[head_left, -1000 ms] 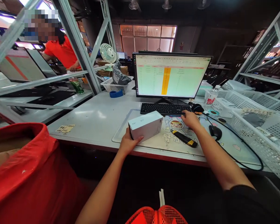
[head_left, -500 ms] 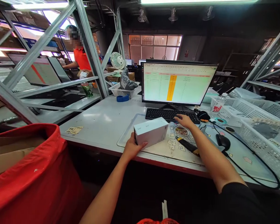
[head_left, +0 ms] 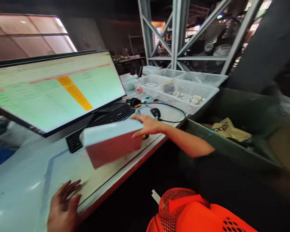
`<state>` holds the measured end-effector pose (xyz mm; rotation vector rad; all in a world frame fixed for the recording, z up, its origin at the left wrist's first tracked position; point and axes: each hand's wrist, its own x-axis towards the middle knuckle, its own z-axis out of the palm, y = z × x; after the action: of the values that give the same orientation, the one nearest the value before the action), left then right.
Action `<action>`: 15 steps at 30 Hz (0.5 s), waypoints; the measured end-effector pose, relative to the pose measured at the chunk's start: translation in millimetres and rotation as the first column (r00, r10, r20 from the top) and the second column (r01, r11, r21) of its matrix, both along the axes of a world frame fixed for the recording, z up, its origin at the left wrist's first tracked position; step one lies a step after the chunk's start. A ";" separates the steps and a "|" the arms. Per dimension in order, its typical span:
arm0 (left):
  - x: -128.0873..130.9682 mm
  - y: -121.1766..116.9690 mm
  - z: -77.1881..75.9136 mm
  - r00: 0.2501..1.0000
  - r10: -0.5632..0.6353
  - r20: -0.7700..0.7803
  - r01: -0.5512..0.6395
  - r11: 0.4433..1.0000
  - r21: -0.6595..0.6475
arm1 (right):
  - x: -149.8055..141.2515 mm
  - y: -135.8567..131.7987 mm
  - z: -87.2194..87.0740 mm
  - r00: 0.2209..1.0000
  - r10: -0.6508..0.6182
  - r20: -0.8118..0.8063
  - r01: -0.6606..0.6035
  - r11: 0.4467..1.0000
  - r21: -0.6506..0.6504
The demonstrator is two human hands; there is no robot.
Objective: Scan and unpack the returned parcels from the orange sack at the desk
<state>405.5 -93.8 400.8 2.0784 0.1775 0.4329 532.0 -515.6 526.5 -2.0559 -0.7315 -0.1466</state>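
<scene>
A white cardboard box [head_left: 113, 143] is held up over the desk mat, slightly blurred by motion. My right hand [head_left: 147, 126] grips its right end, thumb on the near side and fingers over the top. Apart from the box, at the lower left, my left hand [head_left: 65, 204] hovers near the desk edge with its fingers spread and nothing in them. Behind the box lies the black keyboard [head_left: 122, 112], partly covered by it. The monitor [head_left: 55, 93] stands beyond, showing a spreadsheet with an orange column.
White perforated baskets [head_left: 195, 88] with small items stand at the back right, near a bottle [head_left: 137, 85]. A mouse [head_left: 156, 112] and its cable lie on the desk. To the right, a large dark green bin [head_left: 232, 145] contains a tan printed bag [head_left: 232, 129].
The view has swung right, bringing the bin into sight. My left hand has let go of the box; my right hand has left the keyboard and taken hold of it.
</scene>
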 end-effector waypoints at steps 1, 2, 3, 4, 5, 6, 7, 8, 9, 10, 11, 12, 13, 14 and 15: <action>-2.0 -2.6 3.0 1.000 -0.002 -0.019 0.002 1.000 0.028 | -11.5 -35.7 0.6 0.991 -0.131 -0.013 0.132 0.987 0.095; -5.4 -6.3 6.4 0.999 0.010 -0.045 -0.007 0.998 0.061 | -27.4 -72.9 0.5 0.961 -0.276 -0.030 0.276 0.940 0.199; -9.5 -10.5 9.7 0.997 0.026 -0.071 -0.020 0.996 0.086 | -46.9 -110.8 -0.3 0.909 -0.411 -0.065 0.411 0.863 0.294; -13.2 -14.4 12.6 0.995 0.040 -0.088 -0.031 0.994 0.105 | -69.3 -148.6 -1.7 0.840 -0.532 -0.104 0.526 0.753 0.395; -15.7 -17.6 14.6 0.994 0.057 -0.097 -0.044 0.991 0.128 | -93.7 -185.7 -3.9 0.758 -0.638 -0.135 0.611 0.623 0.488; -16.6 -19.7 15.5 0.992 0.073 -0.101 -0.057 0.986 0.154 | -119.4 -221.0 -7.1 0.660 -0.737 -0.147 0.649 0.461 0.605; -15.5 -20.6 15.4 0.992 0.083 -0.099 -0.065 0.982 0.179 | -145.5 -253.4 -11.6 0.573 -0.804 -0.162 0.632 0.307 0.712; -12.6 -20.6 14.4 0.992 0.084 -0.093 -0.064 0.977 0.201 | -170.9 -281.6 -17.3 0.470 -0.861 -0.193 0.588 0.143 0.796; -8.1 -20.2 12.7 0.993 0.080 -0.085 -0.059 0.973 0.224 | -194.3 -304.4 -24.5 0.422 -0.877 -0.230 0.562 0.054 0.825; -3.0 -20.0 10.7 0.994 0.076 -0.080 -0.054 0.968 0.244 | -214.1 -321.0 -33.0 0.371 -0.892 -0.259 0.565 -0.005 0.825; 1.9 -20.6 8.8 0.995 0.071 -0.070 -0.051 0.966 0.254 | -229.0 -330.9 -42.6 0.317 -0.897 -0.307 0.611 -0.055 0.790; 5.2 -22.4 7.1 0.997 0.063 -0.054 -0.047 0.964 0.261 | -237.9 -334.2 -53.4 0.303 -0.878 -0.370 0.683 -0.070 0.727; 6.0 -25.2 6.0 0.998 0.056 -0.032 -0.045 0.963 0.266 | -240.4 -331.3 -65.1 0.296 -0.856 -0.424 0.748 -0.069 0.660; 3.7 -28.8 5.6 0.999 0.048 -0.007 -0.044 0.963 0.265 | -236.6 -323.0 -77.5 0.304 -0.829 -0.470 0.806 -0.040 0.591; -1.7 -32.5 6.0 0.999 0.027 0.021 -0.032 0.965 0.261 | -227.1 -310.2 -90.5 0.319 -0.811 -0.491 0.854 0.021 0.519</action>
<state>403.8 -126.3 406.8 2.3326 0.1474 0.5156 304.9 -825.8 436.0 -1.3625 0.7129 -0.9219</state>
